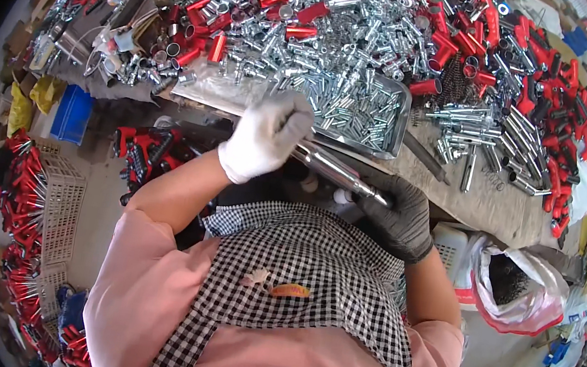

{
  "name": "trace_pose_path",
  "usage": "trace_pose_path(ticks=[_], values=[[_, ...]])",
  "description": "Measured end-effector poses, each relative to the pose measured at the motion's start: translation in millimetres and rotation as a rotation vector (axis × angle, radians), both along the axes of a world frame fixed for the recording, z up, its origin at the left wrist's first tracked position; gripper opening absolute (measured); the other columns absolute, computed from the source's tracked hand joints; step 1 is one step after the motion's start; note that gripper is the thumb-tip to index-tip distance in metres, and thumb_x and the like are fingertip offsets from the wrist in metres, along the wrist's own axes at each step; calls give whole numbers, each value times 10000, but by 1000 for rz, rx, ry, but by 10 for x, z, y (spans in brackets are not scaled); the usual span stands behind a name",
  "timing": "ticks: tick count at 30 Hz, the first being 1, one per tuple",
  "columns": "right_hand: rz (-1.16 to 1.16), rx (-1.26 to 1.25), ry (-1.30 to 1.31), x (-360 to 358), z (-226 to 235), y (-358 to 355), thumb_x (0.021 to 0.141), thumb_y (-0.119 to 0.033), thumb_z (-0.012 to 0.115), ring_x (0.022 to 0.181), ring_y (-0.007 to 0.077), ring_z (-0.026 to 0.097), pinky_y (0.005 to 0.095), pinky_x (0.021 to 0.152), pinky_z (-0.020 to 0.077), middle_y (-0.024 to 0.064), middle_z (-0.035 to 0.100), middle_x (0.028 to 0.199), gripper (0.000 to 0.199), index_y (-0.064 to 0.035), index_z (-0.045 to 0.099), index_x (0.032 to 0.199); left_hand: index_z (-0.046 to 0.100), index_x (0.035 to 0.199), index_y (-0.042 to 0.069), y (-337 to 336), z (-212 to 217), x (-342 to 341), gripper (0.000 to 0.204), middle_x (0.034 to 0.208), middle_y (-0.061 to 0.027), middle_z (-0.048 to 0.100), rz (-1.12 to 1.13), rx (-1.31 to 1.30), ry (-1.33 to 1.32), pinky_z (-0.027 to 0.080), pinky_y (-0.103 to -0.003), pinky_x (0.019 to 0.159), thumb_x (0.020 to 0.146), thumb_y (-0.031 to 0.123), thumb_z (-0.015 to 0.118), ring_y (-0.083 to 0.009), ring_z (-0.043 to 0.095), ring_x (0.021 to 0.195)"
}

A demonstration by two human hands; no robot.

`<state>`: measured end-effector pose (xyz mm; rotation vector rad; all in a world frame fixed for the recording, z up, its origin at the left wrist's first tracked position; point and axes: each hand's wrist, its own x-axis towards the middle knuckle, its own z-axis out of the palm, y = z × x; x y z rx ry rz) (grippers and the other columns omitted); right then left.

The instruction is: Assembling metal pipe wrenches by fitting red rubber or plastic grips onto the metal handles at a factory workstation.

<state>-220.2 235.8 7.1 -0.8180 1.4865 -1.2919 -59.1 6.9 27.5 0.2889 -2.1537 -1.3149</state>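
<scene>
A shiny chrome metal tube (329,167) slants in front of my apron, just off the near edge of the bench. Its upper left end meets my left hand (266,138), which wears a white glove and has its fingers curled closed around that end. At the lower right end, my right hand (403,218), in a dark grey glove, grips the narrower tip. Part of each end is covered by the gloves. Right beyond the tube, a metal tray (400,116) holds many small silver pins (352,113).
Loose silver fittings and red sleeves (300,32) are heaped across the bench (507,213). Long chrome rods (524,141) lie to the right, beside red-and-black handles (571,129). A plastic crate (62,203) stands low on the left; an opened white sack (529,292) sits low on the right.
</scene>
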Motion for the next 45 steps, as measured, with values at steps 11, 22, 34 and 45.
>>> trace_pose_path(ticks=[11,22,34,45], values=[[106,-35,560,386,104,-228,683,-296,893,1003,168,666,311,875,530,120,693,1109,717,-27,584,1272,564,886,19,513,95,11,140,742,-104,601,-36,-85,-5,475,-312,593,960,132,526,-200,597,635],[75,36,631,391,41,-258,782,-402,759,754,315,688,368,660,549,145,694,830,427,-71,672,1038,542,897,1,473,143,-62,126,689,-98,552,-12,30,-218,452,-310,602,977,79,483,-182,544,620],[9,8,677,397,-24,-209,790,-419,753,746,332,684,386,646,548,140,694,810,410,-90,677,1023,546,880,17,382,112,-71,137,768,-78,589,-142,157,-315,461,-321,694,975,97,487,-186,572,734],[-5,6,774,363,13,-203,811,-455,724,717,327,679,388,619,540,124,689,772,390,-103,676,972,586,826,74,302,-72,-15,114,962,-79,660,-314,-340,133,512,-437,837,820,78,699,-319,631,994]])
